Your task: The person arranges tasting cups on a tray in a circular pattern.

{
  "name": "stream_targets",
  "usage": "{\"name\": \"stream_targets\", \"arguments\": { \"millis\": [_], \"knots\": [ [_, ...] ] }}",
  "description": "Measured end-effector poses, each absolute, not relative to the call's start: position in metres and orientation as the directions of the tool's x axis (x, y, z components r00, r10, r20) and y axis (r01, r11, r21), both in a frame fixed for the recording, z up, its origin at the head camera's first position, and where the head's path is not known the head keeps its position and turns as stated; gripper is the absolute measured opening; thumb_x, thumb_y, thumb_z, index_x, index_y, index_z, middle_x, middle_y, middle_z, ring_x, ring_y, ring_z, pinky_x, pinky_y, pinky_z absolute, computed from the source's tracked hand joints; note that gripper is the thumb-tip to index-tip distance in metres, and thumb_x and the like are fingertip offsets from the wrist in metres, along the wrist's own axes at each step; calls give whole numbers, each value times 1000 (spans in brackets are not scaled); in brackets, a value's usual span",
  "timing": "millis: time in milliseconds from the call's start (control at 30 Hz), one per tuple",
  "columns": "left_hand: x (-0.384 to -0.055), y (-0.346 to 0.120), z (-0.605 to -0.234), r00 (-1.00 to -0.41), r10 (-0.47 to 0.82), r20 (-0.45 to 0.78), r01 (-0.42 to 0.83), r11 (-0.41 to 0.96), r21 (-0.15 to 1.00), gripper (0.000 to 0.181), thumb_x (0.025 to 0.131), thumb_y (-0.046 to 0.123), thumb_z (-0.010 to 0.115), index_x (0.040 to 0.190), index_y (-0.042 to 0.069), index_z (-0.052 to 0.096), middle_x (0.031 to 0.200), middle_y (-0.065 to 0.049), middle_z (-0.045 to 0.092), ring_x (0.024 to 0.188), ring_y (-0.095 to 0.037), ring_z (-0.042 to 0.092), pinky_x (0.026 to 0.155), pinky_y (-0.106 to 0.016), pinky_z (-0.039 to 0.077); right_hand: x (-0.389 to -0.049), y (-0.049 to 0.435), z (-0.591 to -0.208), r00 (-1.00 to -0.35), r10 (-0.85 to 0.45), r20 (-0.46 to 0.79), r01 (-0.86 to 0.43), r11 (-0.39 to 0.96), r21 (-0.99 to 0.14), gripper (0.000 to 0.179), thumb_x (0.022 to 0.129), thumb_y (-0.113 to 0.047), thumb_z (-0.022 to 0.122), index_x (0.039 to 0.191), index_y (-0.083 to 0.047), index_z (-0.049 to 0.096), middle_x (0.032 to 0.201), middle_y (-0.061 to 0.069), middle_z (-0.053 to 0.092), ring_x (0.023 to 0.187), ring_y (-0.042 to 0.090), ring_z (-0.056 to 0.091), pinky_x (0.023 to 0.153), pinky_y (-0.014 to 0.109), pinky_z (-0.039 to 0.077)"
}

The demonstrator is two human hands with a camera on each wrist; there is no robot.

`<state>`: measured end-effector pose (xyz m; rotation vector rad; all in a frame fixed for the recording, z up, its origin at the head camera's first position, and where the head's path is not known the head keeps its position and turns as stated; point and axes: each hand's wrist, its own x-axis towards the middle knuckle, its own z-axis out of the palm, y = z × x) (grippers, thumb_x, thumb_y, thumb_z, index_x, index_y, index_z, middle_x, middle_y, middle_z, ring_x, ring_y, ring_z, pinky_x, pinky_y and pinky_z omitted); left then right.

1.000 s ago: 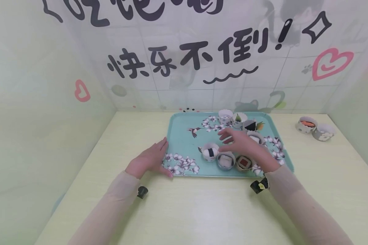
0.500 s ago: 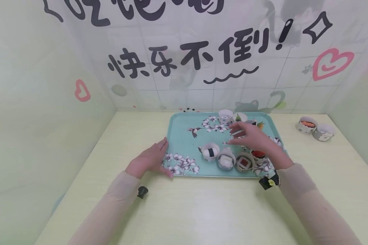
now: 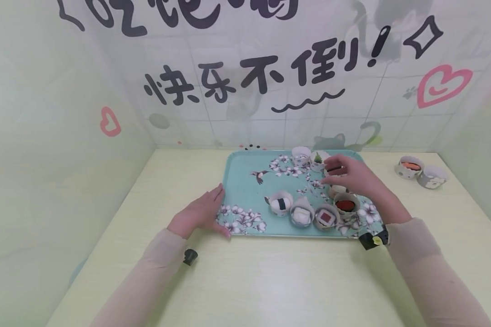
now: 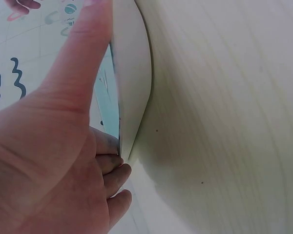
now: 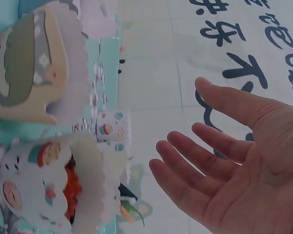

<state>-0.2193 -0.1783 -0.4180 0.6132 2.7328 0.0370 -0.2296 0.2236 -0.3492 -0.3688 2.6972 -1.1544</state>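
My left hand (image 3: pixel 202 211) rests at the left front corner of a teal flowered tray (image 3: pixel 245 181). Its fingers lie straight along the left edge and its thumb reaches the front edge. Above the tray's right part hovers my right hand (image 3: pixel 353 179), fingers spread and holding nothing in the right wrist view. Along the front stand paper cups: one with a black-banded rice piece (image 3: pixel 281 203), one with a white piece (image 3: pixel 302 215), one with a red-centred square roll (image 3: pixel 326 217). A cup of red filling (image 3: pixel 346 205) follows. Cups under the right hand are partly hidden.
At the tray's back stand a pale cup (image 3: pixel 301 156) and a cup with a green piece (image 3: pixel 319 159). Off the tray, at the right, are a cup with an orange piece (image 3: pixel 410 166) and a grey-white cup (image 3: pixel 432 177). A printed curtain (image 3: pixel 245 127) hangs behind the table.
My right hand has moved right, from above the front cups toward the tray's right back part, uncovering the red-filled cup. My left hand and the tray have stayed put.
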Motion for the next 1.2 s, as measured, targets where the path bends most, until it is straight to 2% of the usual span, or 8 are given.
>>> {"name": "stream_targets", "arguments": {
  "millis": [167, 467, 967, 1067, 1100, 1200],
  "knots": [
    [-218, -179, -418, -850, 426, -309, 412, 904, 113, 143, 60, 73, 79, 156, -8, 12, 166, -26, 7, 152, -43, 19, 125, -49, 27, -229, 238, -348, -967, -246, -64, -129, 692, -710, 58, 95, -25, 69, 142, 0, 46, 141, 25, 52, 132, 44, 51, 105, 59, 50],
    [-220, -179, -420, -851, 418, -319, 405, 908, 111, 143, 60, 73, 78, 157, -7, 11, 166, -26, 7, 153, -42, 18, 126, -49, 26, -225, 266, -353, -989, -142, 41, -128, 691, -711, 59, 96, -31, 67, 141, 2, 46, 143, 27, 50, 131, 47, 50, 104, 63, 48],
    [-221, -179, -422, -853, 413, -319, 394, 910, 124, 144, 59, 74, 78, 158, -5, 9, 167, -23, 5, 153, -41, 17, 126, -49, 25, -223, 318, -368, -983, 143, 113, 24, 715, -699, 75, 96, -45, 62, 150, 1, 36, 151, 32, 39, 134, 55, 42, 106, 68, 41],
    [-221, -179, -422, -853, 416, -316, 396, 909, 129, 143, 59, 73, 79, 157, -6, 10, 167, -24, 5, 153, -42, 17, 126, -49, 26, -223, 330, -369, -973, 201, 114, 68, 720, -690, 78, 96, -46, 61, 152, 0, 34, 153, 33, 37, 136, 53, 41, 102, 65, 44],
    [-221, -179, -422, -852, 419, -312, 400, 908, 128, 143, 60, 73, 79, 157, -6, 11, 167, -25, 6, 153, -43, 18, 126, -50, 26, -223, 335, -370, -970, 215, 115, 78, 722, -688, 78, 96, -47, 61, 152, 0, 34, 153, 32, 36, 137, 52, 40, 99, 58, 48],
    [-221, -180, -422, -852, 417, -316, 398, 909, 125, 143, 60, 73, 79, 157, -5, 10, 167, -24, 5, 153, -42, 17, 126, -49, 26, -223, 347, -372, -963, 243, 117, 95, 712, -695, 78, 96, -44, 60, 153, 1, 32, 157, 32, 28, 142, 51, 33, 100, 59, 48]
  ]
}}
